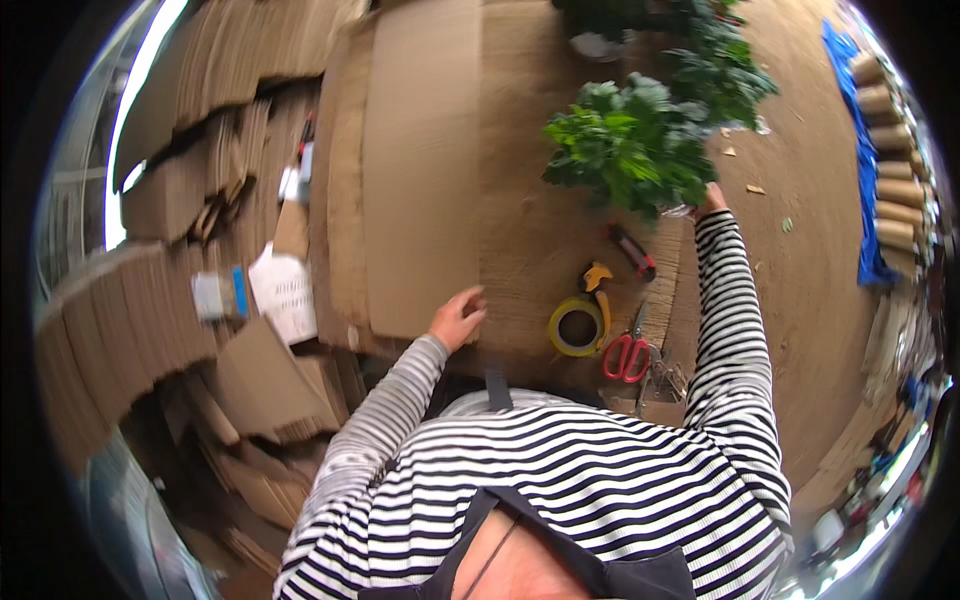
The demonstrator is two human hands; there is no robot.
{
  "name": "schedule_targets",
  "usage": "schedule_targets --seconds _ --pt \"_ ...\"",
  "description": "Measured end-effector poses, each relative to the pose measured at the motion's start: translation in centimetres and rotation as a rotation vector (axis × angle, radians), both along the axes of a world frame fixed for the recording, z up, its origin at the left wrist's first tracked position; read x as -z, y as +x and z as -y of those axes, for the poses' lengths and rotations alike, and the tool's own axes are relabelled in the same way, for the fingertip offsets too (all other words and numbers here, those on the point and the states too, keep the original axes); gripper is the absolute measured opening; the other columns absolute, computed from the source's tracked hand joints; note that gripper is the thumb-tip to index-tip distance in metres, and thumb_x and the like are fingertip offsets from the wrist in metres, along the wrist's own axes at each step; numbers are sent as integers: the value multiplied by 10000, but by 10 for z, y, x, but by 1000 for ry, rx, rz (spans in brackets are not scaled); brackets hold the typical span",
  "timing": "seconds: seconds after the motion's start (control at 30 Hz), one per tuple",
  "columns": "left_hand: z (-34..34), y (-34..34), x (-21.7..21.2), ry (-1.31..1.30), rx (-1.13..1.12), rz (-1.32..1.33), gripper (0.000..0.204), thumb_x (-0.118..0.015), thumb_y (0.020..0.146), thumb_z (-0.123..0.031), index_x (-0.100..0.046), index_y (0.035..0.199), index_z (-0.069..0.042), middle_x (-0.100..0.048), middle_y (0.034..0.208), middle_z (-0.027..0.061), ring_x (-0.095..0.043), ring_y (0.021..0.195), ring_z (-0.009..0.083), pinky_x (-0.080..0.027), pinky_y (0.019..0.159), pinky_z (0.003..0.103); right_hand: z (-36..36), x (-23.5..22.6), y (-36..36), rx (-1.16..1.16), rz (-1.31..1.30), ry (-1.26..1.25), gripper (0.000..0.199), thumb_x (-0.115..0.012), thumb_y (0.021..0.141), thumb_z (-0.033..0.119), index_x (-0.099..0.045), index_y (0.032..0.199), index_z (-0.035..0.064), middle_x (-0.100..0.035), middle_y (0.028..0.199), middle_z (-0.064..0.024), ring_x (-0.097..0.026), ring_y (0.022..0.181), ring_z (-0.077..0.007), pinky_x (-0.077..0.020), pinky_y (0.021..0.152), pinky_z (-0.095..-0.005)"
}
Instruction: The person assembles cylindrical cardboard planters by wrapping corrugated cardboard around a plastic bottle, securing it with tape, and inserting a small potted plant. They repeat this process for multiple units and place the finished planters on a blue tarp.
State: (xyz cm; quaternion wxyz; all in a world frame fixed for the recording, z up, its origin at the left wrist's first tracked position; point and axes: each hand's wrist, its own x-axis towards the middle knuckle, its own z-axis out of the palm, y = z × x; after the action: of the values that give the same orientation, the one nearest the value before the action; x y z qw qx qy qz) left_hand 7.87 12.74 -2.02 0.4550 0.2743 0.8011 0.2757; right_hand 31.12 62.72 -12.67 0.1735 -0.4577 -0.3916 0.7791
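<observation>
At the right of the workbench, a bushy green leafy plant (630, 145) leans over the wood. My right hand (712, 200) grips it low down, beside a bit of shiny clear wrapping; the leaves hide most of my fingers. My left hand (460, 318) hovers at the near edge of a flat cardboard sheet (425, 170). Its fingers are loosely bent and apart, holding nothing. Between my hands lie a roll of yellow tape (574, 327), red-handled scissors (627, 357), a yellow-and-black hand tool (598, 280) and a red-and-black cutter (632, 252).
More leafy plants (705, 60) stand at the far right of the bench. Stacks of folded cardboard (110, 330) crowd the left side, with a white printed paper (283, 295) nearby. Brown paper rolls (895, 190) and a blue sheet (868, 235) line the right.
</observation>
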Motion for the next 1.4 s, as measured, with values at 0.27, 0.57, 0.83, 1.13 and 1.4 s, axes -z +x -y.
schedule_targets --seconds 0.27,0.57,0.83,1.13,1.4 --pt "-36 20 -44 171 -56 13 864 -760 860 -359 -280 1511 -56 -396 1431 183 -433 1326 296 -403 1112 424 183 -50 -99 -264 -212 -629 310 -547 1011 220 -582 1266 48 -646 1181 -120 -674 979 -260 -608 805 -431" --pt "50 23 -21 416 -577 594 918 -706 902 -433 -188 1536 -18 -366 1503 146 -383 1363 250 -320 1144 397 339 -87 -146 -737 483 108 811 -676 878 509 -370 1441 11 -594 1272 -217 -634 1096 -281 -516 921 -376" --pt "76 31 34 438 -925 845 736 -677 936 -403 -316 1479 -61 -462 1389 77 -463 1267 199 -407 1066 372 358 -106 -171 -1296 687 611 1109 -806 695 624 -263 1519 118 -533 1369 -247 -603 1176 -367 -517 973 -422" --pt "68 18 22 418 -1373 751 549 -675 926 -395 -580 1282 11 -630 1239 87 -546 1120 193 -380 1013 353 394 -173 -211 -1569 921 831 1115 -783 715 603 -240 1545 92 -509 1424 -183 -562 1252 -295 -498 1000 -393" --pt "51 -8 -5 388 -1418 561 116 -734 853 -106 -620 848 -85 -565 699 -17 -503 591 107 -421 572 269 391 -169 -206 -1590 910 876 1149 -733 702 677 -198 1564 139 -547 1364 -208 -607 1189 -312 -526 949 -418"
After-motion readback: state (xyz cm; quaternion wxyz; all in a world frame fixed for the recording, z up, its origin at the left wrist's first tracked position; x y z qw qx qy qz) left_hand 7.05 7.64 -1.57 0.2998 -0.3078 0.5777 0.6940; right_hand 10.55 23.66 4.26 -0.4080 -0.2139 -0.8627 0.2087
